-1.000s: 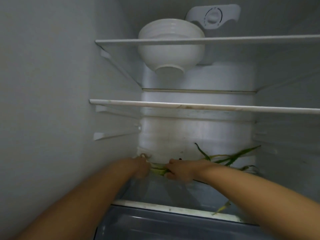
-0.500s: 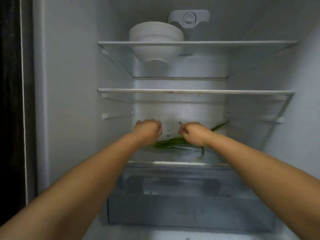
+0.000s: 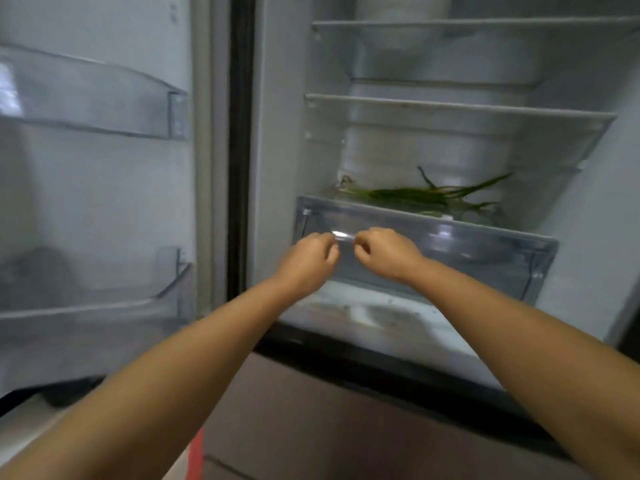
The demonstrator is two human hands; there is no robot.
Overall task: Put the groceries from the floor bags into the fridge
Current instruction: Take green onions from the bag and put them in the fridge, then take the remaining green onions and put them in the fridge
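Observation:
A bunch of green onions (image 3: 419,197) lies across the lowest glass shelf of the open fridge, above the clear crisper drawer (image 3: 485,251). My left hand (image 3: 308,259) and my right hand (image 3: 386,252) hover side by side in front of the drawer's face, well below the onions. Both hands have curled fingers and hold nothing. No bags are in view.
Two glass shelves (image 3: 457,109) sit above the onions; a white bowl (image 3: 403,8) stands on the top one. The open fridge door (image 3: 97,188) with clear door bins (image 3: 104,98) is at the left. A lower brown freezer front (image 3: 311,410) lies below my arms.
Both hands let go of the green onions and drew back out of the fridge, down to the drawer front. The view pulled back and turned left, showing the door.

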